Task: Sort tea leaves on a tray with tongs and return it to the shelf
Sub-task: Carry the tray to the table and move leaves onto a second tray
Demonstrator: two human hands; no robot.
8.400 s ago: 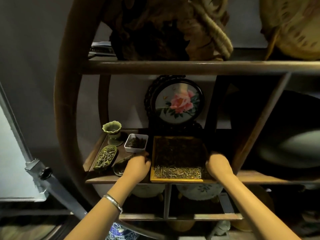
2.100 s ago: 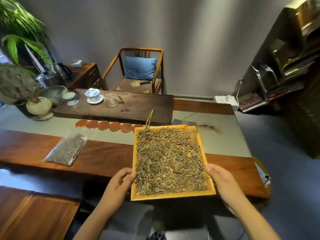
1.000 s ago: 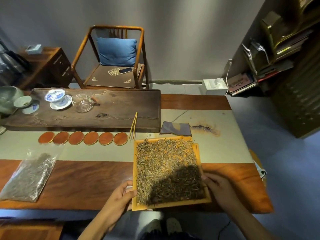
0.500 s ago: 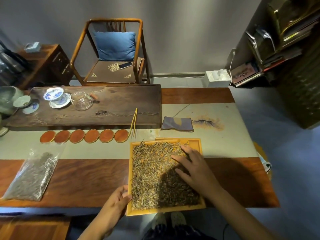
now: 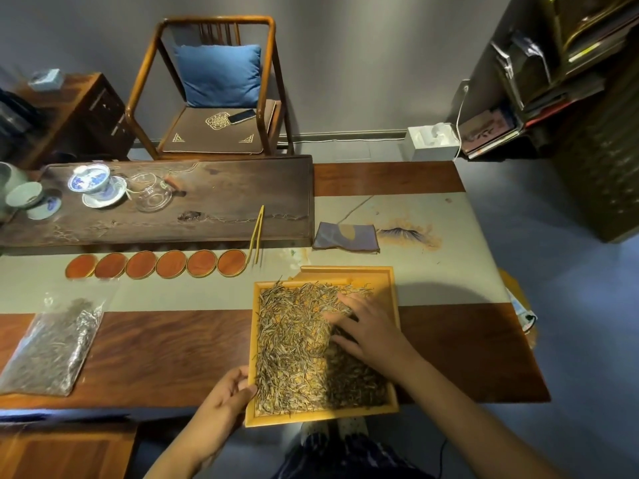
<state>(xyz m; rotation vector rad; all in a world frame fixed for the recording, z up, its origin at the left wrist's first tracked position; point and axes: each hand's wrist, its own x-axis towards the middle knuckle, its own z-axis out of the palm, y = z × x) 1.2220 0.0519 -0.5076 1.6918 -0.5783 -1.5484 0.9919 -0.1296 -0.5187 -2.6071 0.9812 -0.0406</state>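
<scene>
The tray [image 5: 323,417] lies on the near edge of the table [image 5: 166,350], its long side running away from the person, its near end hanging a little over the edge. It is yellow wood with a low rim, covered with thin, pale tea leaves [image 5: 294,344]. The tongs [image 5: 256,235] lie beyond it, legs pointing toward the tray, untouched. The left hand [image 5: 224,399] holds the near left corner, thumb curled over the rim. The right hand [image 5: 366,326] rests flat on the leaves, fingers straight and spread, gripping nothing. Half a second ago it lay at almost the same place; a second ago it was holding the right rim
</scene>
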